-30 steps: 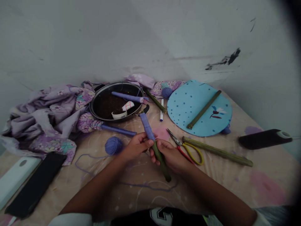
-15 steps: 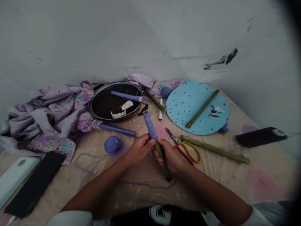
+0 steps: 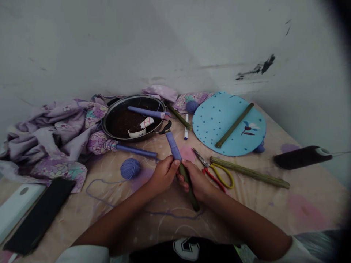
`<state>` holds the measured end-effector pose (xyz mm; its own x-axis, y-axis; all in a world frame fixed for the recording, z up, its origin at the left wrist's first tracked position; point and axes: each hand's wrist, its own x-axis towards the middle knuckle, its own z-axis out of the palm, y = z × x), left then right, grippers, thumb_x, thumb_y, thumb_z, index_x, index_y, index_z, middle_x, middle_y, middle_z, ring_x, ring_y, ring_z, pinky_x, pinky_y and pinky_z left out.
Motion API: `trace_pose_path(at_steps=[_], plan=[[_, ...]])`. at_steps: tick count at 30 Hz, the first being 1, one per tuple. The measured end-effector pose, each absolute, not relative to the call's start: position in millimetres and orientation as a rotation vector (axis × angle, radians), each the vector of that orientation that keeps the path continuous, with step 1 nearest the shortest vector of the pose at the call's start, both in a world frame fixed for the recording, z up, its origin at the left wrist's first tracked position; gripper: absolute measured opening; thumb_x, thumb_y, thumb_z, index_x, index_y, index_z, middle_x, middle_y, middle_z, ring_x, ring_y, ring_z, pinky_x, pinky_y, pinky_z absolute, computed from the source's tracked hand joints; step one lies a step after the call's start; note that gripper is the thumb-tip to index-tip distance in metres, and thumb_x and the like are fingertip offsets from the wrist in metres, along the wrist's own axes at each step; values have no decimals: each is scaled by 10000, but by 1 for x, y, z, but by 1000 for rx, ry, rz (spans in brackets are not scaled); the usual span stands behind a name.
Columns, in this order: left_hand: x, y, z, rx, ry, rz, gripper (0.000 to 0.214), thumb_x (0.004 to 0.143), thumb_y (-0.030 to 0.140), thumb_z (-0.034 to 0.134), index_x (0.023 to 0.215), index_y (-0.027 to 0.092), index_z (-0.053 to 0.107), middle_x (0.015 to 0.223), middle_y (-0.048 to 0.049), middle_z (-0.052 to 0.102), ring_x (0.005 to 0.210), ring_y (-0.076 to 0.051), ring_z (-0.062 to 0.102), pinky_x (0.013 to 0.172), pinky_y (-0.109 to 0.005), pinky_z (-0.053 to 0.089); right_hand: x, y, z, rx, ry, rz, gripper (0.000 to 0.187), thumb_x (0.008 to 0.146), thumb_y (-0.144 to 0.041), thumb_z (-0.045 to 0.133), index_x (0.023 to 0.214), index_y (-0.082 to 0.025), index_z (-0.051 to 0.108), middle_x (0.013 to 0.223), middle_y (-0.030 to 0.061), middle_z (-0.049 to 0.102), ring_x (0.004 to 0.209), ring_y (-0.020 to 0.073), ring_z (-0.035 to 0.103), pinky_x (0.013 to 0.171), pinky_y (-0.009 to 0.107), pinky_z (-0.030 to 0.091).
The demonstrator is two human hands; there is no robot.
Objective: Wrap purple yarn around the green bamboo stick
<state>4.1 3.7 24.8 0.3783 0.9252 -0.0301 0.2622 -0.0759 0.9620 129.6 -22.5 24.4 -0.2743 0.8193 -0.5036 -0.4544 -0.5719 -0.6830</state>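
Both hands grip one green stick (image 3: 190, 190), tilted, its upper part wrapped in purple yarn (image 3: 173, 145). My left hand (image 3: 164, 174) is closed at the lower edge of the wrapping, thumb pressed on it. My right hand (image 3: 195, 179) has its fingers round the bare green part just below. Left of the hands lies a purple yarn ball (image 3: 130, 168), and a loose strand loops across the cloth under my forearms. Pliers (image 3: 203, 159) with red and yellow handles lie right of the hands, beside another green stick (image 3: 252, 172).
A dark pan (image 3: 115, 135) of brown crumbly stuff holds a purple-wrapped stick (image 3: 146, 111) and a white cup piece. Floral cloth (image 3: 55, 135) is heaped left. A blue round mat (image 3: 205, 128) bears a stick (image 3: 234, 126). A marker (image 3: 186, 128), a phone (image 3: 41, 215) and a black thread spool (image 3: 298, 157) lie about.
The view has shifted slightly. Both hands keep their grip on the stick, with hardly any change in their position.
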Motion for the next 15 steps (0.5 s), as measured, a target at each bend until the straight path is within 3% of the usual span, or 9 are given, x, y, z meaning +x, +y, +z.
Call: trace_pose_path(at_steps=[15], plan=[[8, 3, 20, 1488, 1116, 826, 396, 859, 523, 415, 691, 166, 453, 591, 23, 476, 524, -98, 485, 483, -206, 362, 128, -22, 23, -1082, -382, 2028, 379, 812, -499, 439, 646, -164, 504, 426, -53, 447, 283, 53, 319, 277, 169, 212]])
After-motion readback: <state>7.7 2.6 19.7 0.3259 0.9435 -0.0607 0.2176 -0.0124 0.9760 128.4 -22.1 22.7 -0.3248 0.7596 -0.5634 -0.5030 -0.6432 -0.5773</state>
